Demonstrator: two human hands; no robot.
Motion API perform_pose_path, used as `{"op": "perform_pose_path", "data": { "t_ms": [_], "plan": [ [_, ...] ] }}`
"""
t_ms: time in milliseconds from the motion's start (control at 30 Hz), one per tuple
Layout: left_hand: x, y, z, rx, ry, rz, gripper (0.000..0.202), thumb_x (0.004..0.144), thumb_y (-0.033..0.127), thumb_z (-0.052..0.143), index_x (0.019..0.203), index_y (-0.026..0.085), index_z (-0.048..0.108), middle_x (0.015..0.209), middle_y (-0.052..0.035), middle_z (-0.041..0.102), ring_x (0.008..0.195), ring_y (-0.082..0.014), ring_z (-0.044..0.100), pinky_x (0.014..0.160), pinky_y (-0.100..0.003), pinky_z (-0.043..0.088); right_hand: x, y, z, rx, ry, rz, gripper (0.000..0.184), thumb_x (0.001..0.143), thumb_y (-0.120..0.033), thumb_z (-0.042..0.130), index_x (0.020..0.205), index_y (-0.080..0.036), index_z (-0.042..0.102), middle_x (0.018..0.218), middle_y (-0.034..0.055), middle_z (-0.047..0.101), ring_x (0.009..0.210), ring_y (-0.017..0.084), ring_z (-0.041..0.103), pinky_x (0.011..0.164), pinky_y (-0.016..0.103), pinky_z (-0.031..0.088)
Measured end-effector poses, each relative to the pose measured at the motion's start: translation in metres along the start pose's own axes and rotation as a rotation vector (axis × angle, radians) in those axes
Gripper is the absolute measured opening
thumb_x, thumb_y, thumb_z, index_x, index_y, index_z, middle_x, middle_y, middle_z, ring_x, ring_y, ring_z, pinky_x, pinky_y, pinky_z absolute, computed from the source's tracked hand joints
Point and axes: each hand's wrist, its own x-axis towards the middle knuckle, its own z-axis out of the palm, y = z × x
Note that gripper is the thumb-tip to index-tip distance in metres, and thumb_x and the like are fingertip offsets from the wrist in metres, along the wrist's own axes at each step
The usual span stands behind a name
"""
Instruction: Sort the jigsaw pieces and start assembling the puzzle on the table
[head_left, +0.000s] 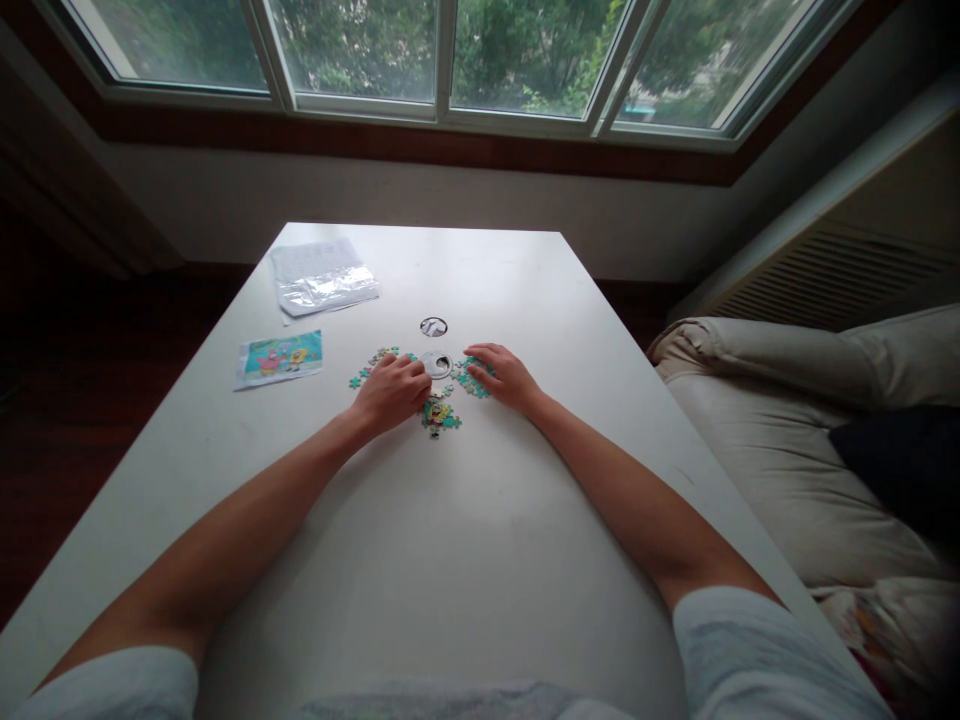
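My left hand (394,390) is closed, its fingers curled down at the table beside a partly joined cluster of jigsaw puzzle pieces (439,412) with a yellow cartoon figure. Whatever is under its fingertips is hidden. Loose jigsaw pieces (361,377) in teal and other colours lie beyond and left of that hand. Over on the right, my right hand (508,376) rests with thumb and fingers apart at the edge of a heap of teal pieces (472,380), covering some of them. Between the hands is a round silvery lid-like disc (436,365) with a dark opening.
A second round, shiny piece (433,327) lies farther back on the white table (450,560). To the left are a cartoon picture sheet (281,358) and a clear plastic bag (326,280). A beige sofa (757,450) stands along the right; a window is beyond.
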Motion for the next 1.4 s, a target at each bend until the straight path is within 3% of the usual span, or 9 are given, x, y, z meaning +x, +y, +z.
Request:
{"op": "perform_pose_path", "data": {
  "t_ms": [267, 400, 567, 800, 1033, 1233, 1400],
  "plan": [
    [0.000, 0.003, 0.004, -0.151, -0.014, -0.055, 0.019, 0.096, 0.035, 0.055, 0.092, 0.023, 0.070, 0.097, -0.0068, 0.067, 0.093, -0.0243, 0.058, 0.088, -0.041, 0.037, 0.001, -0.006, -0.009, 0.131, 0.115, 0.087, 0.041, 0.099, -0.053, 0.049, 0.117, -0.023, 0.070, 0.118, 0.0081, 0.072, 0.111, 0.023, 0.066, 0.101, 0.038, 0.049],
    [0.000, 0.004, 0.006, -0.190, -0.040, -0.055, 0.017, 0.094, 0.035, 0.058, 0.090, 0.023, 0.069, 0.097, -0.0066, 0.066, 0.094, -0.0244, 0.058, 0.087, -0.041, 0.037, 0.001, -0.006, -0.016, 0.185, 0.179, 0.141, 0.046, 0.098, -0.059, 0.047, 0.113, -0.023, 0.072, 0.116, 0.0072, 0.073, 0.111, 0.023, 0.066, 0.102, 0.038, 0.049],
    [0.002, 0.003, 0.011, -0.182, -0.032, -0.073, 0.023, 0.098, 0.030, 0.051, 0.087, 0.022, 0.069, 0.095, -0.0070, 0.068, 0.093, -0.0239, 0.058, 0.087, -0.041, 0.038, 0.001, 0.011, -0.024, 0.292, 0.270, 0.272, 0.055, 0.096, -0.068, 0.045, 0.108, -0.021, 0.072, 0.112, 0.0069, 0.075, 0.107, 0.023, 0.068, 0.100, 0.039, 0.051],
    [0.001, -0.005, 0.023, -0.288, 0.060, -0.222, 0.021, 0.098, 0.031, 0.053, 0.094, 0.023, 0.073, 0.094, -0.0049, 0.069, 0.091, -0.0222, 0.059, 0.089, -0.039, 0.042, 0.003, 0.032, -0.031, 0.471, 0.267, 0.334, 0.060, 0.090, -0.073, 0.049, 0.102, -0.019, 0.071, 0.102, 0.0083, 0.075, 0.096, 0.022, 0.071, 0.094, 0.039, 0.055],
    [-0.001, -0.003, 0.020, -0.295, 0.074, -0.260, 0.021, 0.097, 0.026, 0.053, 0.100, 0.024, 0.073, 0.098, -0.0066, 0.070, 0.091, -0.0230, 0.059, 0.088, -0.040, 0.043, 0.002, 0.029, -0.039, 0.450, 0.159, 0.342, 0.050, 0.090, -0.064, 0.055, 0.101, -0.019, 0.071, 0.094, 0.0070, 0.075, 0.087, 0.020, 0.070, 0.085, 0.035, 0.055],
    [-0.009, -0.007, 0.018, -0.333, 0.049, -0.181, 0.017, 0.095, 0.027, 0.056, 0.095, 0.024, 0.073, 0.098, -0.0053, 0.070, 0.094, -0.0232, 0.060, 0.093, -0.041, 0.042, -0.009, 0.015, -0.069, 0.052, -0.259, 0.300, 0.031, 0.089, -0.049, 0.060, 0.086, -0.021, 0.073, 0.072, 0.0004, 0.069, 0.066, 0.014, 0.061, 0.062, 0.025, 0.044],
    [-0.018, -0.013, 0.018, -0.391, 0.013, -0.080, 0.018, 0.096, 0.029, 0.057, 0.098, 0.026, 0.074, 0.107, -0.0048, 0.070, 0.102, -0.0227, 0.059, 0.097, -0.040, 0.043, -0.018, 0.007, -0.072, -0.164, -0.347, 0.290, 0.020, 0.084, -0.043, 0.068, 0.088, -0.023, 0.071, 0.073, -0.0015, 0.069, 0.063, 0.013, 0.058, 0.059, 0.023, 0.037]
  ]
}}
